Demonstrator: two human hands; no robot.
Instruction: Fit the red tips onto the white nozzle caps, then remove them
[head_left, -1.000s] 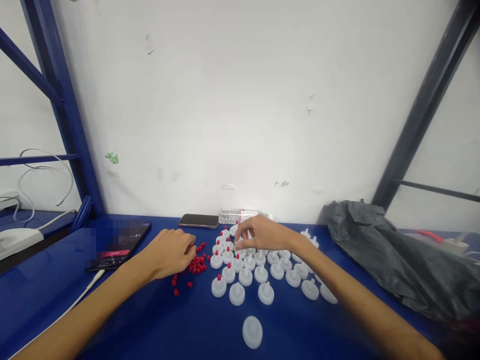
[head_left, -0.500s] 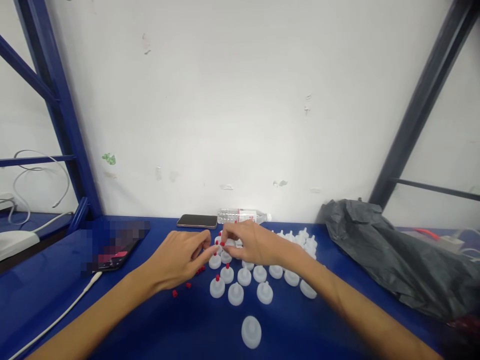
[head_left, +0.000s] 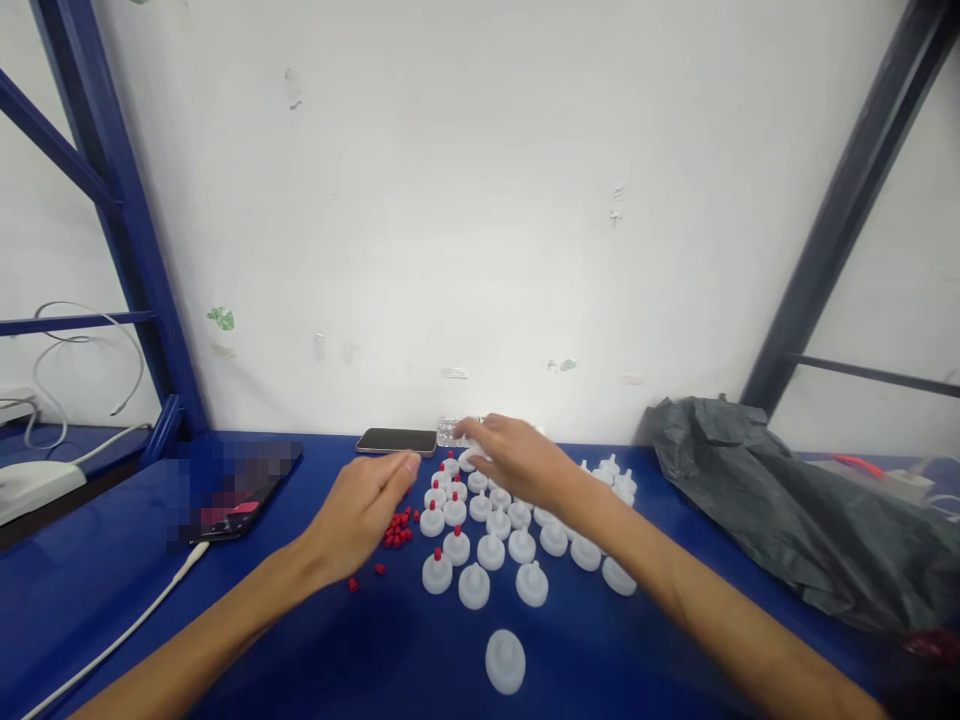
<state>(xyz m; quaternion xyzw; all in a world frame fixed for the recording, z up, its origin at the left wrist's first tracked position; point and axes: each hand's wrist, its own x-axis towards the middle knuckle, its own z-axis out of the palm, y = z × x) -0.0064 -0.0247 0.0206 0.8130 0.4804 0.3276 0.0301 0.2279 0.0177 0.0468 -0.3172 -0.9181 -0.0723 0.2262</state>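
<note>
My left hand [head_left: 364, 510] hovers over a scatter of small red caps [head_left: 397, 530], thumb and index finger pressed together. Whatever those fingers hold, if anything, is hidden. To its right, my right hand [head_left: 517, 455] is above the back of a group of white round lids with spouts [head_left: 490, 550], its thumb and index finger apart. A white lid [head_left: 468, 460] shows just between or behind these fingers; contact cannot be made out. Several lids on the group's left side carry a red cap on the spout, such as the front-left one [head_left: 436, 572].
A single white lid [head_left: 505, 660] lies near the front. At the back are a phone [head_left: 396, 441] and a clear bottle [head_left: 448, 430] lying down. Another phone [head_left: 247, 495] with a cable [head_left: 142, 620] is left; a dark plastic bag [head_left: 780, 490] is right.
My right hand has moved up and slightly right, away from the red cap at its fingertips, and its fingers have parted. My left hand has drawn back left, uncovering more red caps.
</note>
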